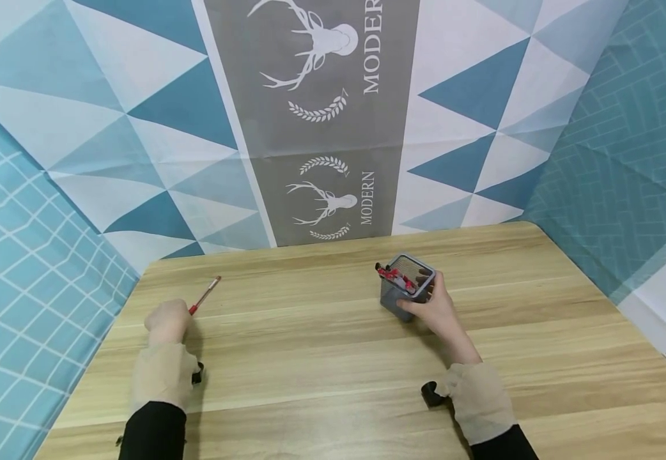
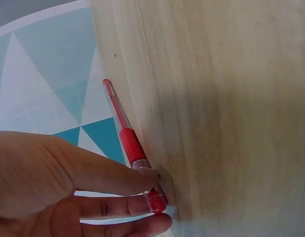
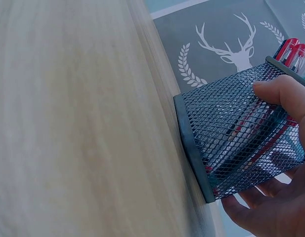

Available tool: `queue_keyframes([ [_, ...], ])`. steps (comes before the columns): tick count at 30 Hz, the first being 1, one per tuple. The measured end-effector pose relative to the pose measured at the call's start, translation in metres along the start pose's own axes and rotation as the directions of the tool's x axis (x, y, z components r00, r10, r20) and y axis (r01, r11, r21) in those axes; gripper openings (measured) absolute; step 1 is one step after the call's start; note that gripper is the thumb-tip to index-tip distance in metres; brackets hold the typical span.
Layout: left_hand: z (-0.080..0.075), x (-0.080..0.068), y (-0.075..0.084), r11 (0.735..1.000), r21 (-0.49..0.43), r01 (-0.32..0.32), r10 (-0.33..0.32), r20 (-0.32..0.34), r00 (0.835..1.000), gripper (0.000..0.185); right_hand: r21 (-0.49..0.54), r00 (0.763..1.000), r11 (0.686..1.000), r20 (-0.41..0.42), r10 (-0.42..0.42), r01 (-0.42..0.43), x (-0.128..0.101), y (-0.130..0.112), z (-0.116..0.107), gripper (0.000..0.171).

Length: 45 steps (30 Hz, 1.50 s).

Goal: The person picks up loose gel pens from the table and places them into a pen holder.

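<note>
A red gel pen [image 1: 206, 294] lies on the wooden table [image 1: 321, 364] at the left, its tip pointing away to the far right. My left hand [image 1: 186, 313] pinches its near end; in the left wrist view the thumb [image 2: 117, 175] presses on the pen [image 2: 126, 140] with the fingers beneath. At centre right stands a grey mesh pen holder [image 1: 404, 287] with several red pens [image 1: 393, 276] inside. My right hand [image 1: 423, 308] grips it from the near side, thumb [image 3: 281, 91] on the holder's [image 3: 226, 128] mesh wall and fingers curled round the other side.
A patterned cloth with blue triangles and a grey deer-print band [image 1: 321, 121] hangs behind the table's far edge. Blue tiled sheets close in the left [image 1: 16, 255] and right [image 1: 626, 160] sides. Bare wood lies between the two hands.
</note>
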<state>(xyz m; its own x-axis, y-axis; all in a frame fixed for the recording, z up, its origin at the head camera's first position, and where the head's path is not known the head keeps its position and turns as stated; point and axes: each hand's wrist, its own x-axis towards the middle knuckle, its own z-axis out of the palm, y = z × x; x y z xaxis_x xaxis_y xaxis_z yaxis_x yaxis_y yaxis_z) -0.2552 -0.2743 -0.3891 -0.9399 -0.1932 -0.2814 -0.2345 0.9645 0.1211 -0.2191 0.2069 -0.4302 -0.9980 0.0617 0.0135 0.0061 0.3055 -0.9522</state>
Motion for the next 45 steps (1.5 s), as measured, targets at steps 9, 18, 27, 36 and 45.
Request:
queue_keyframes([
  [9,0.002,-0.007,0.016,0.985,-0.108,-0.134,0.116,-0.154,0.981,0.022,-0.011,1.000,1.000,-0.021,-0.002,0.002,0.002,0.003,-0.002,0.082],
  [18,-0.008,-0.022,0.080,0.878,-0.369,-0.304,0.072,-0.526,0.847,0.019,-0.012,1.000,1.000,-0.013,-0.022,0.022,0.002,0.003,-0.002,0.082],
  [27,-0.038,-0.069,0.165,0.660,-0.407,-0.631,0.212,-0.705,0.676,0.020,0.005,1.000,1.000,-0.007,-0.020,0.020,0.000,0.000,0.000,0.081],
  [36,-0.046,-0.113,0.243,0.242,-0.117,-0.963,0.442,-0.870,0.217,0.024,-0.022,1.000,1.000,-0.018,-0.022,0.021,0.002,0.003,-0.001,0.081],
  [45,-0.017,-0.114,0.286,0.223,0.005,-0.975,0.562,-0.818,0.124,0.024,-0.012,1.000,1.000,-0.016,-0.023,0.023,0.001,0.004,0.000,0.082],
])
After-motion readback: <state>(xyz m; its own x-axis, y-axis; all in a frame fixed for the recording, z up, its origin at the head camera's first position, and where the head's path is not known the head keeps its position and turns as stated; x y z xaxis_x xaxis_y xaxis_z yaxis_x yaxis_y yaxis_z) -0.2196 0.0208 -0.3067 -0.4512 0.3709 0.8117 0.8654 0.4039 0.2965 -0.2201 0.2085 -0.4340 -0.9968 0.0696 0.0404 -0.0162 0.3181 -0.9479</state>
